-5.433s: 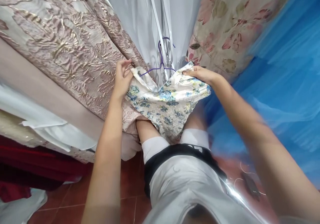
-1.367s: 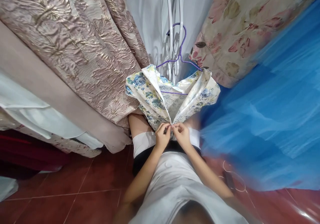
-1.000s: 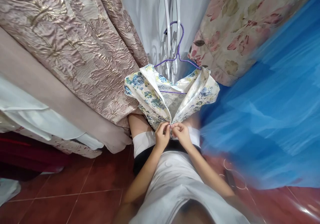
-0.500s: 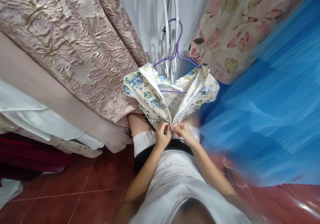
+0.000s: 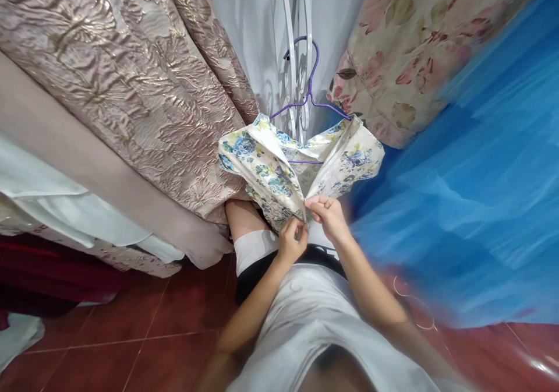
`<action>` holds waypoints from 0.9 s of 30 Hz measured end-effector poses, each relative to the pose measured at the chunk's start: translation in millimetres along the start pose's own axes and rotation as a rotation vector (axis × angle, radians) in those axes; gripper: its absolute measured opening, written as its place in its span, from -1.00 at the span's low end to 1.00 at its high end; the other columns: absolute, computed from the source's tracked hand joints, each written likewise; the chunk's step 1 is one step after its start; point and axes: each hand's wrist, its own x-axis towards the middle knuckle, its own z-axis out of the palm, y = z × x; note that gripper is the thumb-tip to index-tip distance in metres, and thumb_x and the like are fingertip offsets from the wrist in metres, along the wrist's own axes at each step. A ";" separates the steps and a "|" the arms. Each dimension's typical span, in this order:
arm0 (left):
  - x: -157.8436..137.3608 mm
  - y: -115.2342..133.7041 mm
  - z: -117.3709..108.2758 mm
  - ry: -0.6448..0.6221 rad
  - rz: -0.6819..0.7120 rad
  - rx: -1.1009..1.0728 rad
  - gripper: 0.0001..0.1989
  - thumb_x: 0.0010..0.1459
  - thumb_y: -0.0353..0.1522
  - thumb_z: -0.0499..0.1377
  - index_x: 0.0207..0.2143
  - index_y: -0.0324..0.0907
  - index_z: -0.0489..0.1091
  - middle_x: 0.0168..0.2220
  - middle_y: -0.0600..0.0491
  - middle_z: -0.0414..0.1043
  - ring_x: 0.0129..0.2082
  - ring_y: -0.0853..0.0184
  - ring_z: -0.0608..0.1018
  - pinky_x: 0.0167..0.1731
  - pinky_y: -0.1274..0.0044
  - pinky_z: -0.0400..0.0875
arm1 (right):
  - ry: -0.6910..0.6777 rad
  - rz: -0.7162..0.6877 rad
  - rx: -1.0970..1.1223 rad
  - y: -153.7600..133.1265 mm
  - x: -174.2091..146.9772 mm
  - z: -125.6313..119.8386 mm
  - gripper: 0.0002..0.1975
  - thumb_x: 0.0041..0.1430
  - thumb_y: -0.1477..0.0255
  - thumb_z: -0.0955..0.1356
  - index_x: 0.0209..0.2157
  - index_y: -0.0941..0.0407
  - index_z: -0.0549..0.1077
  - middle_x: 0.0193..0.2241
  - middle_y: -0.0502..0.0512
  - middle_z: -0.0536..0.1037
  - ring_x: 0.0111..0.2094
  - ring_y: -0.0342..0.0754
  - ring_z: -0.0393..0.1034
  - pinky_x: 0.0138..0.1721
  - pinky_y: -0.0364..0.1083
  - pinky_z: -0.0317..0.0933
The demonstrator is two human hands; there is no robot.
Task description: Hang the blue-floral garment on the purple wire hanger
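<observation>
Partly inside floral garment (image 5: 271,173); purple hanger (image 5: 308,96)

And it's red tile floor (image 5: 105,366) down below, pale grout lines cutting across, a bright glare (image 5: 541,366) flaring lower right! On the left, pink-and-gold brocade (image 5: 109,66) sweeps down beside plain dusty-pink cloth (image 5: 87,133), with dark red fabric (image 5: 56,269) beyond. White drapery (image 5: 244,19) holds top centre, rose-print fabric (image 5: 414,48) alongside, and blue tulle (image 5: 480,205) (what a spread!) floods the right, a thin pale cable (image 5: 423,325) by its hem.
</observation>
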 end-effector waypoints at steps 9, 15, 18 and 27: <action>2.1 9.6 1.7 -0.108 -0.008 0.011 -0.84 0.23 -0.45 0.12 -0.42 -0.11 0.24 -0.54 0.13 0.31 -0.54 0.39 0.39 -0.48 0.53 0.26 | 0.062 -0.268 -0.063 -61.7 36.9 21.7 -0.82 -0.06 0.32 0.47 -0.54 0.14 0.50 -0.77 -0.12 0.24 -0.70 -0.23 -0.01 -0.64 -0.17 -0.12; 4.4 12.5 0.2 -0.180 -0.023 -0.008 -0.86 0.23 -0.43 0.15 -0.41 -0.11 0.28 -0.55 0.13 0.35 -0.55 0.39 0.44 -0.47 0.54 0.33 | 0.098 -0.390 -0.069 -73.0 57.1 29.2 -0.80 0.02 0.32 0.45 -0.52 0.15 0.47 -0.74 -0.13 0.23 -0.68 -0.24 0.01 -0.62 -0.18 -0.08; 4.9 12.3 1.4 -0.205 -0.007 -0.003 -0.88 0.21 -0.45 0.16 -0.39 -0.12 0.30 -0.53 0.12 0.38 -0.54 0.38 0.46 -0.47 0.54 0.34 | 0.092 -0.394 -0.063 -75.4 61.5 30.7 -0.79 0.02 0.32 0.46 -0.52 0.15 0.45 -0.74 -0.14 0.21 -0.68 -0.24 0.03 -0.61 -0.18 -0.04; -4.8 1.6 10.7 -0.320 -0.041 0.053 -0.88 0.16 -0.50 0.20 -0.38 -0.13 0.33 -0.49 0.10 0.44 -0.54 0.35 0.48 -0.45 0.53 0.36 | 0.067 -0.509 -0.040 -94.8 73.2 31.9 -0.83 0.09 0.37 0.45 -0.49 0.14 0.48 -0.72 -0.14 0.22 -0.68 -0.25 0.03 -0.62 -0.19 -0.05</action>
